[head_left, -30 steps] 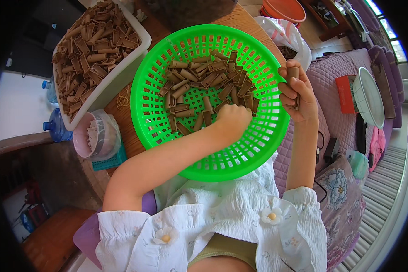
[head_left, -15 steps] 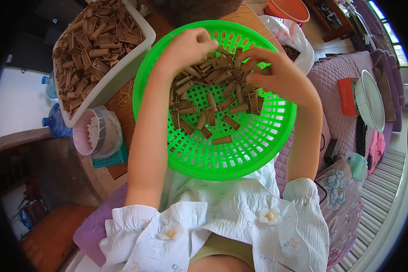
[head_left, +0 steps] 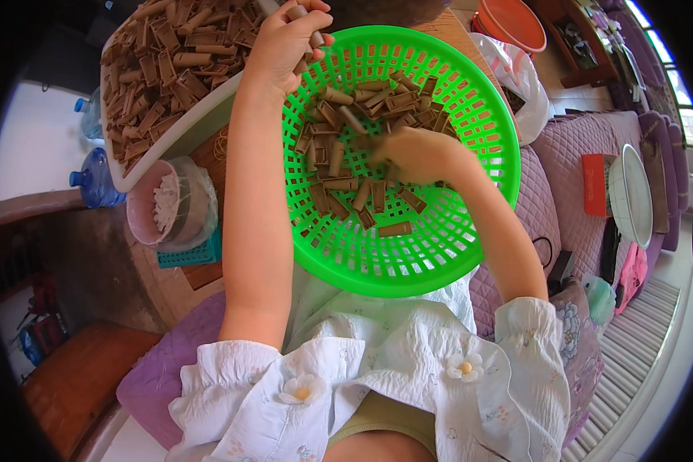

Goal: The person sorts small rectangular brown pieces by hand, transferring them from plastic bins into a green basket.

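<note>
A bright green plastic basket (head_left: 396, 281) with slotted sides rests on my lap. Many small brown half-round plastic pieces (head_left: 395, 229) lie loose in it, heaped toward its far side. Over the basket's far left rim, my left hand (head_left: 282, 50) is closed around a brown plastic piece (head_left: 316, 37), its end poking out past the fingers. My right hand (head_left: 416, 154) reaches down among the pieces inside the basket. Motion smears its fingertips, so whether they grip a piece cannot be made out.
A white bin (head_left: 185, 127) heaped with similar brown pieces stands at the far left. Below it is a pink bucket (head_left: 142, 231) lined with clear plastic, beside a teal basket (head_left: 189, 254). A white bag (head_left: 527, 92) and orange basin (head_left: 512, 23) lie at the far right.
My left hand has left the heap and moved up and left to the rim, now holding a brown piece. My right hand has moved left and lower into the basket.
</note>
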`<state>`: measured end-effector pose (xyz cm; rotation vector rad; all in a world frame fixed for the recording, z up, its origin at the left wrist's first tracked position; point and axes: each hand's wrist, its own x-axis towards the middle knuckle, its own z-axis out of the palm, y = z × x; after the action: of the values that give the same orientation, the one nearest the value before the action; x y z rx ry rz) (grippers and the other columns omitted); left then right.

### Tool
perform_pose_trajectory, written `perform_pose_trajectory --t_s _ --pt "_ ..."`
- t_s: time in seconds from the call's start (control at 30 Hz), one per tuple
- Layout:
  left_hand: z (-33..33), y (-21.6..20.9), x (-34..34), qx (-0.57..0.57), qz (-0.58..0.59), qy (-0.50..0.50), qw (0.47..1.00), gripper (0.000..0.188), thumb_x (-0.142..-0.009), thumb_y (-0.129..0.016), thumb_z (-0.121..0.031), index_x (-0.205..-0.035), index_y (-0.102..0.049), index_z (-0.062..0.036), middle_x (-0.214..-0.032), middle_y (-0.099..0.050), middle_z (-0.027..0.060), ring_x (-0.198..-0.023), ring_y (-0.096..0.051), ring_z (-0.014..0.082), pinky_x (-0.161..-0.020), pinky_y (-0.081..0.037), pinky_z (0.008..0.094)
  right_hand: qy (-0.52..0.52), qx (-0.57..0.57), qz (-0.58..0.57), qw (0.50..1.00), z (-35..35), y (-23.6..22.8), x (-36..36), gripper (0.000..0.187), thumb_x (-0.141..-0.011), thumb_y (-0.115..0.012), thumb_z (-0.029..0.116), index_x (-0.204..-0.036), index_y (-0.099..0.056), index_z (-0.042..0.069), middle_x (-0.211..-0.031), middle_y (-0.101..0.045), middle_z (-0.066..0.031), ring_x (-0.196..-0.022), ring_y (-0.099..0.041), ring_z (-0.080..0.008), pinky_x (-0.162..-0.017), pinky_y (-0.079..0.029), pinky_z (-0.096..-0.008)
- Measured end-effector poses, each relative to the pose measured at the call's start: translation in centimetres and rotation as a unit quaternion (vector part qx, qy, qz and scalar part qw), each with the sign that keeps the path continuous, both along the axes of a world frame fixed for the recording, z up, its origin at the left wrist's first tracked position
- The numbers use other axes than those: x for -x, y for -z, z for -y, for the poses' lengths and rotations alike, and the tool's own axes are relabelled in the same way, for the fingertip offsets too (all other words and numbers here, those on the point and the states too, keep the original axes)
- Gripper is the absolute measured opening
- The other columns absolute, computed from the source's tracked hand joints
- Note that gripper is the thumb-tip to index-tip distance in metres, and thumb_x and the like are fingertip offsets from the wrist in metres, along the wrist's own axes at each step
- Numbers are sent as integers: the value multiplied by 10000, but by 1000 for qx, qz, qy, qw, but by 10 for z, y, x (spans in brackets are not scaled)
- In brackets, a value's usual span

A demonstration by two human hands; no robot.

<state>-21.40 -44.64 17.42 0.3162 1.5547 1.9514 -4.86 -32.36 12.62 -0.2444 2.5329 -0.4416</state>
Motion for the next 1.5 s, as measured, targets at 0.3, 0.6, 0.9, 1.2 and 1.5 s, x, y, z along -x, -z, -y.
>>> perform_pose_trajectory --t_s 0.3,0.6,0.9,1.2,1.5 --pt "-3 -14 -11 62 -27 12 998 98 -879 -530 -160 -837 -497 -77 -573 -405 16 -478 -396 115 -458 -367 260 64 205 14 977 -8 -6 -1 411 -664 -588 73 -1075 -587 67 -832 -617 -109 -663 -606 -243 -615 -494 -341" --pt "-12 -1 -8 14 -42 49 998 112 -884 -533 -155 -819 -496 -72 -556 -393 9 -452 -387 116 -458 -368 260 5 45 -166 985 39 22 3 555 -682 -660 135 -1207 -479 127 -961 -604 -127 -758 -608 -314 -625 -496 -393" --pt "-13 -3 -10 45 -62 48 996 119 -893 -520 -157 -822 -495 -64 -566 -377 9 -479 -396 115 -496 -392 283 22 -14 94 995 -3 -9 -15 470 -691 -642 164 -1148 -544 110 -863 -636 -147 -707 -621 -293 -643 -505 -363" --pt "-17 -9 -14 122 -62 73 988 107 -880 -530 -148 -829 -505 -58 -590 -388 10 -528 -437 122 -509 -391 272 189 83 73 976 -32 -41 -12 364 -681 -626 129 -1038 -596 67 -791 -627 -110 -691 -613 -220 -640 -486 -332" --pt "-16 -12 -19 101 -101 83 986 96 -870 -533 -133 -840 -515 -44 -603 -390 5 -530 -430 117 -509 -388 266 123 -46 -4 991 7 -8 -18 376 -614 -711 143 -946 -574 34 -808 -612 -186 -808 -598 -333 -702 -480 -426"
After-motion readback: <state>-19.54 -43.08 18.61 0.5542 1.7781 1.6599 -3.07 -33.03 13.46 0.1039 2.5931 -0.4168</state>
